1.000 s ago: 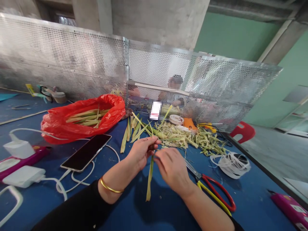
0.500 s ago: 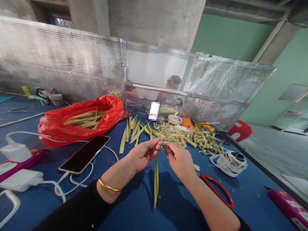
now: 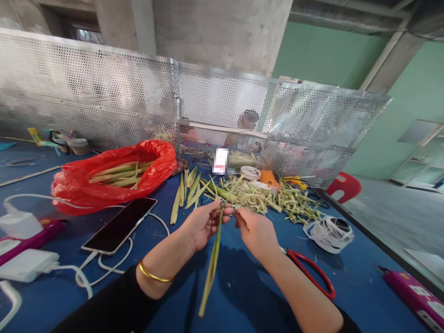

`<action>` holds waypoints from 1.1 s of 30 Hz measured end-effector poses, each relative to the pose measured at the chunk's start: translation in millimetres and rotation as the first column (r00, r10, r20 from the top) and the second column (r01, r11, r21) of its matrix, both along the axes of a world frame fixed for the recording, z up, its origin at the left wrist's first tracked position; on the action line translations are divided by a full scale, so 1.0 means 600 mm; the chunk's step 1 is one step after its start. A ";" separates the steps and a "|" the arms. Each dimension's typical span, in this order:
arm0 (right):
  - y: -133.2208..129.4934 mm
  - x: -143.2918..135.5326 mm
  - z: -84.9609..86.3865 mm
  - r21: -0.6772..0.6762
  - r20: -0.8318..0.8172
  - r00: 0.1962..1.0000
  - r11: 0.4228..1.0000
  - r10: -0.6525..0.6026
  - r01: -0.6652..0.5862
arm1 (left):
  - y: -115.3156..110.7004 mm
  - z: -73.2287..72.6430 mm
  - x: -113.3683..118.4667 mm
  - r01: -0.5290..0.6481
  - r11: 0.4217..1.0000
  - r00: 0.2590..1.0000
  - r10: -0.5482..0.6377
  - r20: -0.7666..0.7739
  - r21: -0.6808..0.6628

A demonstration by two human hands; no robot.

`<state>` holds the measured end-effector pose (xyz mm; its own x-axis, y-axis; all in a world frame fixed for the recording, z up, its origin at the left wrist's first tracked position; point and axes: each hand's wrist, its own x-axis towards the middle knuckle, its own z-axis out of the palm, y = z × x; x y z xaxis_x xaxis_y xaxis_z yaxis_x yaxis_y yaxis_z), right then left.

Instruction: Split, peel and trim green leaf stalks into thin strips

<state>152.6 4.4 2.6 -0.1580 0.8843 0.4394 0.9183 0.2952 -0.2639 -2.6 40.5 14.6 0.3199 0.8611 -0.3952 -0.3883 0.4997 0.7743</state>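
Observation:
My left hand (image 3: 204, 223) pinches a long green leaf strip (image 3: 212, 273) between thumb and fingers, and the strip hangs down over the blue table toward me. Close beside it, my right hand (image 3: 255, 231) is closed, its fingertips pressed together by the strip's upper end; what they pinch is too small to make out. Behind my hands lies a pile of shredded pale green strips (image 3: 255, 194). Several wider leaf pieces (image 3: 185, 189) rest on the table to its left. Red-handled scissors (image 3: 314, 270) lie partly under my right forearm.
A red plastic bag (image 3: 114, 159) with leaves sits at left, near a phone (image 3: 120, 225) on a white cable. White ribbon coils (image 3: 329, 235) and a purple power strip (image 3: 412, 293) are at right. A perforated metal screen (image 3: 222, 97) stands behind, with people beyond it.
The hanging leaf strip has swung left and now passes in front of my left fingers. Both hands remain close together, with the right hand slightly lower.

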 end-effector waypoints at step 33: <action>0.001 0.008 -0.002 0.121 0.141 0.988 0.990 0.060 -0.077 | -0.008 -0.003 0.012 -0.047 0.973 0.973 0.096 -0.211 0.225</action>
